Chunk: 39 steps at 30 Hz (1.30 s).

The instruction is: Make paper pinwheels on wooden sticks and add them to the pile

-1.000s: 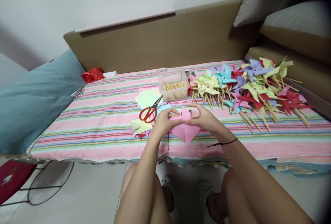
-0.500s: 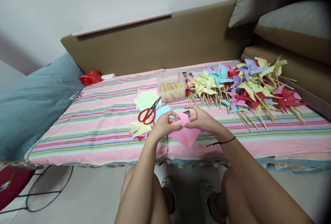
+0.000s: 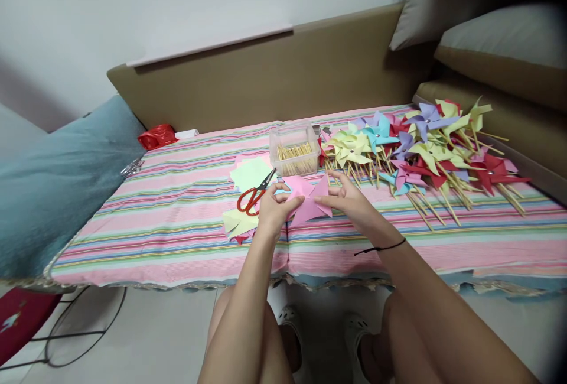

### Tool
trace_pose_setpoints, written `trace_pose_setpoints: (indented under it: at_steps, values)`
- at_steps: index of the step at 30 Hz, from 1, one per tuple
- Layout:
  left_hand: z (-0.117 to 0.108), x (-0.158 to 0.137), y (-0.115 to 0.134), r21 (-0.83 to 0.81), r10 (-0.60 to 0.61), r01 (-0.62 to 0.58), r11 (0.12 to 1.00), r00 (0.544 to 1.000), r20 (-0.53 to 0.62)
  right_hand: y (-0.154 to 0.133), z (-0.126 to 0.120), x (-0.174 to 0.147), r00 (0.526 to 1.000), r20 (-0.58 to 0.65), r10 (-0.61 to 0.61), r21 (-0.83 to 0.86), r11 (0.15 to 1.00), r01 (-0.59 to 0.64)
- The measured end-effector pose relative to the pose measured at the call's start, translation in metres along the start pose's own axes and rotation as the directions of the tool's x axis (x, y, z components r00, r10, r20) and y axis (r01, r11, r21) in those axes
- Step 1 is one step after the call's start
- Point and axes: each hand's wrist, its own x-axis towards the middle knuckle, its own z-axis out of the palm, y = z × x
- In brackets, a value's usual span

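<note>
Between my two hands is a pink paper pinwheel, its corners folded in toward the middle. My left hand is closed on its left side, the thumb pressed near the centre. My right hand grips the right side, thumb also near the centre. Just left of my left hand lie scissors with red handles, blades pointing away toward a stack of pale green paper squares. Cut yellow paper pieces rest below the scissors. No stick shows on the pink pinwheel.
A clear plastic box of thin wooden sticks stands behind my hands. Many finished pinwheels on sticks are heaped at right. A red plastic bag lies far left on the striped cloth. Cushions rise at the right.
The pink paper has gone from a pointed shape, one corner toward me, to a spread pinwheel shape. Both hands have turned it and hold it slightly farther away.
</note>
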Motion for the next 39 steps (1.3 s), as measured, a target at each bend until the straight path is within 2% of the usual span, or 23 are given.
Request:
trace_pose_setpoints:
  at_steps: [3,7,13,20,25,29,32,35,39]
  values:
    - [0.004,-0.002,-0.001,0.009,0.007,-0.007,1.0,1.0,-0.004,0.004,0.008,0.0,0.995,-0.07,-0.076,0.031,0.996,0.078]
    - [0.008,-0.005,0.0,0.026,0.003,-0.003,1.0,1.0,0.001,0.004,0.011,0.001,0.982,-0.137,-0.128,-0.047,0.991,0.122]
    - [0.01,-0.007,0.0,0.016,-0.004,0.004,1.0,1.0,0.007,0.006,0.007,0.002,0.992,-0.064,-0.107,-0.006,0.994,0.107]
    - [0.004,-0.004,0.0,-0.014,-0.054,0.054,0.998,0.998,0.022,0.007,0.003,0.002,0.985,-0.137,-0.102,-0.087,0.992,0.091]
    - [0.0,-0.004,-0.001,-0.007,-0.127,0.127,0.992,0.991,0.049,0.006,0.002,0.001,0.997,-0.057,-0.046,-0.089,0.995,0.041]
    - [0.002,-0.005,-0.005,0.043,-0.14,0.14,0.989,0.99,-0.013,0.006,0.004,-0.001,0.999,-0.032,-0.029,-0.143,0.989,0.024]
    - [0.004,-0.003,-0.005,0.034,-0.116,0.118,0.992,0.992,-0.053,0.005,0.005,0.0,0.999,-0.05,-0.019,-0.098,0.995,0.014]
    - [0.002,0.001,-0.004,-0.035,-0.073,0.068,0.997,0.982,-0.174,0.003,0.002,0.004,0.989,-0.139,-0.039,-0.016,0.999,0.037]
    - [-0.006,0.007,-0.003,-0.217,-0.058,-0.012,0.976,0.947,-0.315,0.002,-0.005,0.006,0.965,-0.223,-0.137,0.075,0.985,0.158]
